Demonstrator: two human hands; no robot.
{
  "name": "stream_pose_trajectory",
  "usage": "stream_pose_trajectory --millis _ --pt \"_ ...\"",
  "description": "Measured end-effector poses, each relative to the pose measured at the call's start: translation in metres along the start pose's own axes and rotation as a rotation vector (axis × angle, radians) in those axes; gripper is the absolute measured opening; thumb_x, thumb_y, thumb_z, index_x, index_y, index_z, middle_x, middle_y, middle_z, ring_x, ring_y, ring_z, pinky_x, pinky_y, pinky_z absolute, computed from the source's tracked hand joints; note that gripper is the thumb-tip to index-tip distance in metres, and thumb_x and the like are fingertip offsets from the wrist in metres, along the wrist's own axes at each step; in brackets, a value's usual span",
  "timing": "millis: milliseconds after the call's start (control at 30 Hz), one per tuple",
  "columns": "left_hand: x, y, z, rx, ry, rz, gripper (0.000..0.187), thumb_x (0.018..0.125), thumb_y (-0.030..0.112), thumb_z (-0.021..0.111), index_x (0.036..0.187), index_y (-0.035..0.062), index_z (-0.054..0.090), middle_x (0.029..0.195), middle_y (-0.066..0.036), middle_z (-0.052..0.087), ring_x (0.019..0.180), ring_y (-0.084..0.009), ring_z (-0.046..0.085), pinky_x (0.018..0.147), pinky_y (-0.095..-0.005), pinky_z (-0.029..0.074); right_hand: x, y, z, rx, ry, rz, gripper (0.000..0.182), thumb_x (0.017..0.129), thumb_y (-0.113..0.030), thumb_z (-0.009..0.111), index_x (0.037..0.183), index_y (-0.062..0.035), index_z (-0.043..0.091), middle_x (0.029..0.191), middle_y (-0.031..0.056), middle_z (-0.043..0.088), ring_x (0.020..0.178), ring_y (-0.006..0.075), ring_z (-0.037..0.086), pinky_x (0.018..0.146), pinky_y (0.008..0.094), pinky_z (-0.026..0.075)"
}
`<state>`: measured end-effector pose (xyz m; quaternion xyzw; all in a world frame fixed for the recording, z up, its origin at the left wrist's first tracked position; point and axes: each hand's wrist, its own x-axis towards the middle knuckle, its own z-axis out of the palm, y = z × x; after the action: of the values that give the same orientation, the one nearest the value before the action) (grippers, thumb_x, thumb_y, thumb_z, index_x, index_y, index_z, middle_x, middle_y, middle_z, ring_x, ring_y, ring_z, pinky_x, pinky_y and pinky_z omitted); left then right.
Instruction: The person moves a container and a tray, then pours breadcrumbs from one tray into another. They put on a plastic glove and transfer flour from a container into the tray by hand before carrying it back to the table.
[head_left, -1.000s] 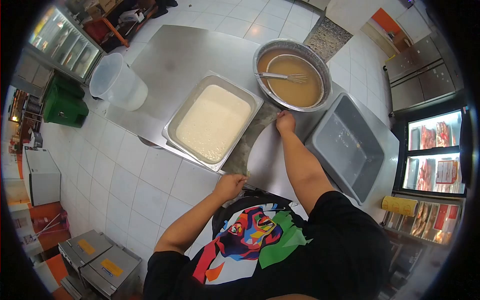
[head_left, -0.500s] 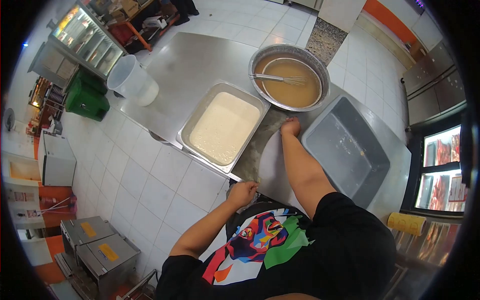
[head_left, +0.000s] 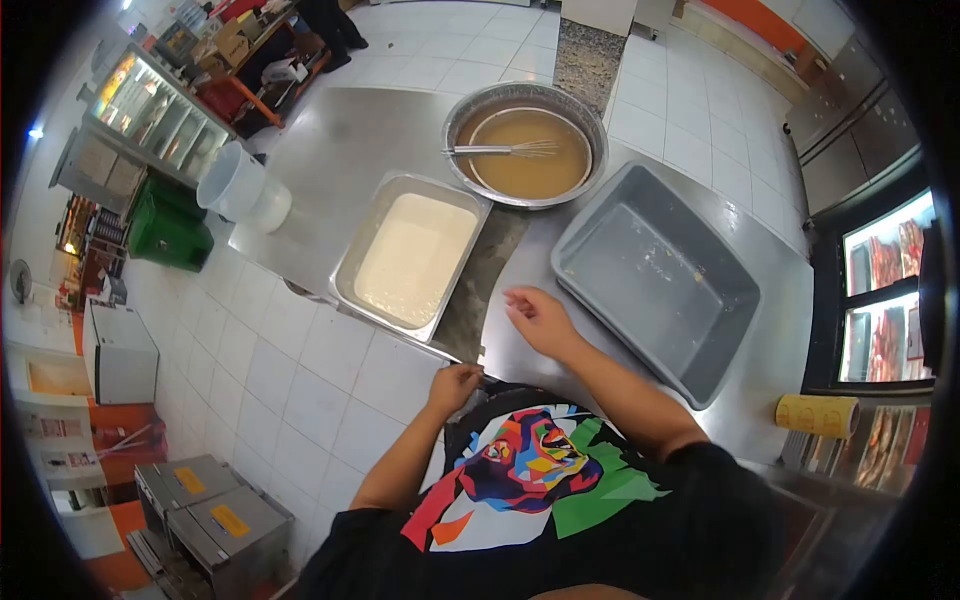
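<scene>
My left hand (head_left: 457, 388) is closed at the table's front edge, next to the lower end of a dark, wet-looking strip (head_left: 478, 285); what it holds, if anything, is hidden. Over the bare metal to the right, my right hand (head_left: 535, 318) has its fingers loosely apart and nothing in them. Left of the strip, a steel pan (head_left: 345, 275) contains a pale, creamy mixture (head_left: 415, 262). A grey plastic tub (head_left: 655, 275) with small crumbs inside stands by my right forearm. Behind them is a large metal bowl (head_left: 597, 150) of cloudy tan liquid with a whisk (head_left: 495, 150) lying across it.
All of this rests on a steel table (head_left: 345, 135). A translucent pitcher (head_left: 245, 190) stands at its left end, with a green bin (head_left: 168, 225) beyond. A yellow roll (head_left: 818, 415) lies at the right. A person's legs (head_left: 335, 30) show at the far back.
My right hand has drawn back from beside the bowl toward me, and its fingers have loosened. My left hand remains closed at the table's edge. The camera view has shifted slightly.
</scene>
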<state>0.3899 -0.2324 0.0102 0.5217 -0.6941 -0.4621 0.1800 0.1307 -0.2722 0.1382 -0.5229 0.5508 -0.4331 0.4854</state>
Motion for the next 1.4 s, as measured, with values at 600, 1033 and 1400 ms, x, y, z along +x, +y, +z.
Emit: stream_pose_trajectory --millis 600,1033,1400 --pt "0.058 0.118 0.013 0.070 -0.088 0.047 0.025 0.090 0.027 0.065 0.102 0.0052 0.068 0.084 -0.008 0.067 0.079 -0.0162 0.062 0.074 -0.0298 0.049 -0.155 0.053 -0.167 -1.205 0.611 0.073 0.027 0.073 -0.003 0.065 0.096 -0.0165 0.071 0.101 0.0034 0.065 0.114 0.0290 0.052 0.104 0.0516 0.032" --pt "-0.049 -0.027 -0.030 -0.411 0.030 -0.351 0.023 0.093 0.025 0.062 0.101 0.0035 0.068 0.081 0.001 0.061 0.073 -0.0089 0.052 0.066 -0.0240 0.042 -0.124 0.070 -0.212 -1.114 0.724 -0.019 0.037 0.074 -0.009 0.066 0.110 -0.0164 0.068 0.121 0.0100 0.056 0.120 0.0311 0.047 0.103 0.0481 0.033" --pt "-0.067 -0.035 -0.066 -0.175 -0.288 -0.188 0.024 0.094 0.026 0.061 0.101 0.0041 0.067 0.079 0.002 0.058 0.070 -0.0078 0.049 0.065 -0.0234 0.041 -0.240 0.097 0.013 -0.893 1.014 0.042 0.059 0.075 -0.017 0.066 0.132 -0.0144 0.052 0.141 0.0236 0.039 0.129 0.0428 0.038 0.107 0.0521 0.031"
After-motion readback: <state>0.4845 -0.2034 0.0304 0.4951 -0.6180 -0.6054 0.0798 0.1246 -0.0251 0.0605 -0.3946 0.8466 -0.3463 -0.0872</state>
